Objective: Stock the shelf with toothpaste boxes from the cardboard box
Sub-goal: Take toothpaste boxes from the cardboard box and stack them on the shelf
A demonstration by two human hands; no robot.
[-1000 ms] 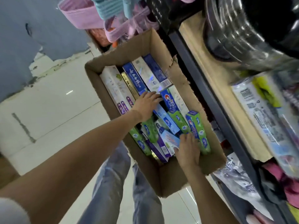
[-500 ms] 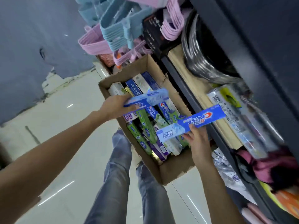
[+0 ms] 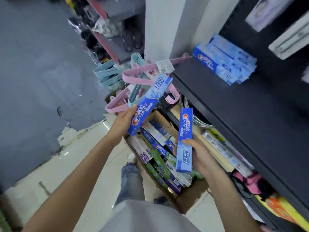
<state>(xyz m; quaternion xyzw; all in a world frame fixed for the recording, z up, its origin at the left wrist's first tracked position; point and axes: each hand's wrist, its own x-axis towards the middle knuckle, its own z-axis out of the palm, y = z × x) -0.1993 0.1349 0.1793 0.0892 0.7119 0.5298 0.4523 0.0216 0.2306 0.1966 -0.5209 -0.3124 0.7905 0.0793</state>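
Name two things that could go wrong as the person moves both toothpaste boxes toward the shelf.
The left hand grips its blue box near one end, so it could tip or slip. That box sits close to the pink hangers and might snag. The shelf stack looks uneven, so adding boxes may topple it.

The blue toothpaste box in the left hand [image 3: 149, 104] carries the red-and-white "Crest" logo near its lower end and the white characters "盐白" near its upper end. The blue toothpaste box in the right hand [image 3: 184, 139] shows "Crest" on its upper half and "盐白" on its pale lower half. On the dark shelf [image 3: 242, 104], the front face of the stacked blue toothpaste boxes [image 3: 224, 64] also bears a Crest logo; their smaller print is too blurred to read
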